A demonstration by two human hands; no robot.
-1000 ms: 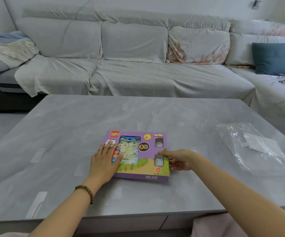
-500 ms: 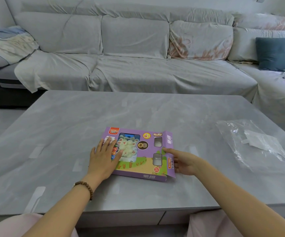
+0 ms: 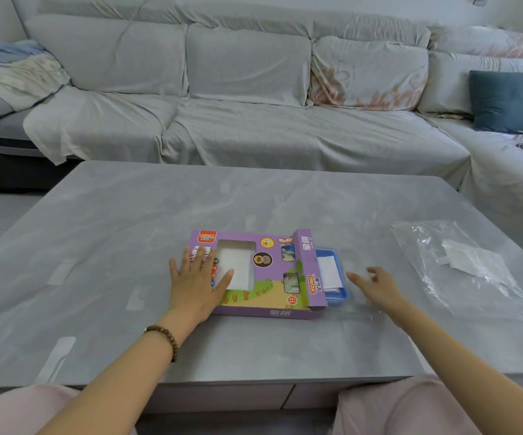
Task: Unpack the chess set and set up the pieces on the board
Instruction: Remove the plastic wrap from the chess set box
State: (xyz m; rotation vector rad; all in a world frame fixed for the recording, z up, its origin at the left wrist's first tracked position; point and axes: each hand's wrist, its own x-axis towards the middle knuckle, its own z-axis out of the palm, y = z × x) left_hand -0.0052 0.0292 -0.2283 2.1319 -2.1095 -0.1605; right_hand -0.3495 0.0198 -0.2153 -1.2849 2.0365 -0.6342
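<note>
A purple chess set box (image 3: 272, 277) lies flat near the middle of the grey table (image 3: 128, 233). Its right end flap stands open and a blue inner tray (image 3: 332, 277) with a white sheet in it sticks partway out on the right. My left hand (image 3: 196, 282) presses flat on the box's left part, fingers spread. My right hand (image 3: 376, 285) hovers just right of the tray with fingers loosely curled, holding nothing and apart from the tray. Pale pieces show through the box's small windows.
A crumpled clear plastic bag (image 3: 461, 268) with a white slip lies on the table's right side. A grey covered sofa (image 3: 254, 98) stands behind the table, with a dark blue cushion (image 3: 505, 100) at the right.
The box's right flap came open and the blue tray slid out to the right. My right hand moved off the box edge to the right. The left hand stayed pressing.
</note>
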